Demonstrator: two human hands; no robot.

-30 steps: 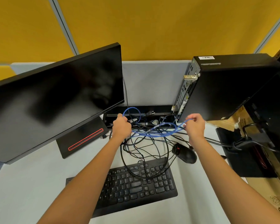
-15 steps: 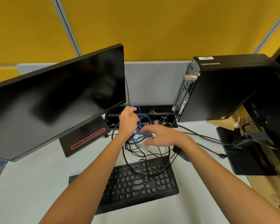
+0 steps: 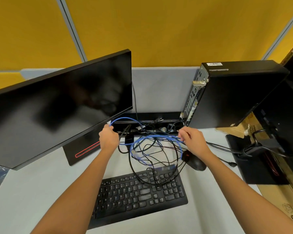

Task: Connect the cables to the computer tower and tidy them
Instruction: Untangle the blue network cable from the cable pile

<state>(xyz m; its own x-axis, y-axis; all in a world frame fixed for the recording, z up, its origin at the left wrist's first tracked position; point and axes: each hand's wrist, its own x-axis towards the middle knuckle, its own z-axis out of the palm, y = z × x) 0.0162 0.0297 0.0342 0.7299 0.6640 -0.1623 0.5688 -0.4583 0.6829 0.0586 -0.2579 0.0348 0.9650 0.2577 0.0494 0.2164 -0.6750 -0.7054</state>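
A blue network cable (image 3: 152, 137) stretches in loops between my two hands above a tangle of black cables (image 3: 156, 154). My left hand (image 3: 108, 139) is closed on one end of it, below the monitor's corner. My right hand (image 3: 193, 138) pinches the blue strands near the foot of the black computer tower (image 3: 235, 95), which stands upright at the right with its rear ports (image 3: 192, 98) facing left. One clear plug of the blue cable (image 3: 133, 152) hangs free over the desk.
A tilted black monitor (image 3: 57, 105) fills the left. A black keyboard (image 3: 139, 195) lies near me, with cable loops resting on its top edge. A black mouse (image 3: 195, 162) sits below my right hand. A cable tray (image 3: 152, 115) runs along the back. Cardboard and another monitor stand at the right.
My right hand swung in to meet the left by the blue cable, then drew back right, pulling the strands out again. The left hand stayed by the monitor's corner.
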